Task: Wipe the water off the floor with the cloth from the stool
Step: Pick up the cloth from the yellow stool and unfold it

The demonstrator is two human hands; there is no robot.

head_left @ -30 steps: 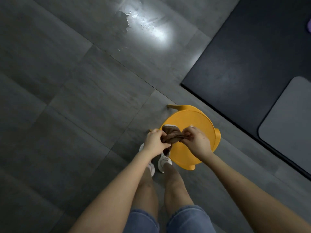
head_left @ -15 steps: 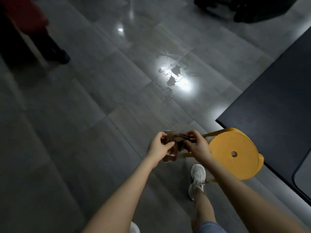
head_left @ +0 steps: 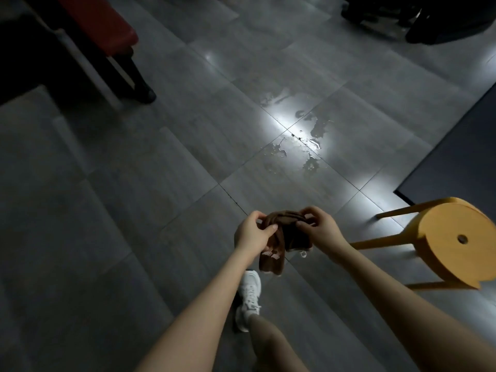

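Note:
A brown cloth (head_left: 281, 237) hangs bunched in the air between both hands, its lower end drooping. My left hand (head_left: 252, 233) pinches its left side and my right hand (head_left: 320, 229) grips its right side. The round yellow stool (head_left: 456, 242) stands to the right with nothing on its seat. Water (head_left: 300, 138) lies in a patchy puddle on the grey tiled floor ahead, under a bright light reflection, well beyond my hands.
A red seat on dark legs (head_left: 107, 36) stands at the top left. Dark objects (head_left: 418, 14) sit at the top right. A dark mat (head_left: 456, 151) covers the floor on the right, behind the stool. My white shoe (head_left: 248, 299) is below the cloth.
The cloth has come off the stool, held in both hands. The view has swung up and forward, so the stool now lies to the right and the puddle is nearer the centre.

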